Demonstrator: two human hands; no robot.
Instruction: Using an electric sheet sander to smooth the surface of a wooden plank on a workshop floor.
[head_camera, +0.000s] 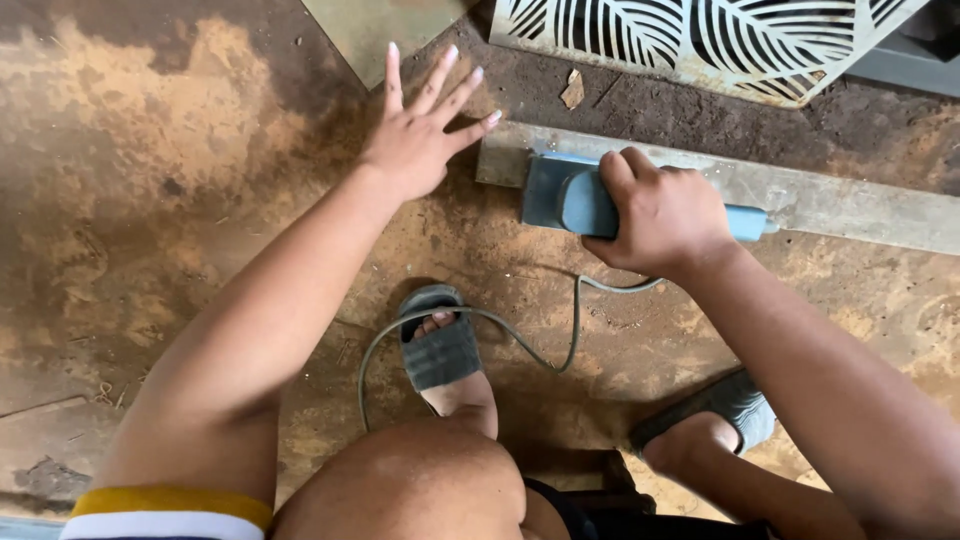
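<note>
My right hand (660, 215) grips a blue handheld power sander (560, 195) that rests flat on the left end of a long grey plank (850, 205) lying on the ground. Fingers spread, my left hand (420, 130) presses flat on the rusty brown floor just left of the plank's end and holds nothing. A grey power cord (520, 335) runs from the sander and loops around my left foot in a grey sandal (440, 350). My other sandalled foot (715, 415) is at lower right.
A white metal panel with cut-out leaf patterns (700, 40) leans at the top right, behind the plank. A flat greenish sheet corner (370, 30) lies at top centre. A small chip of debris (572, 90) sits on the dark dirt.
</note>
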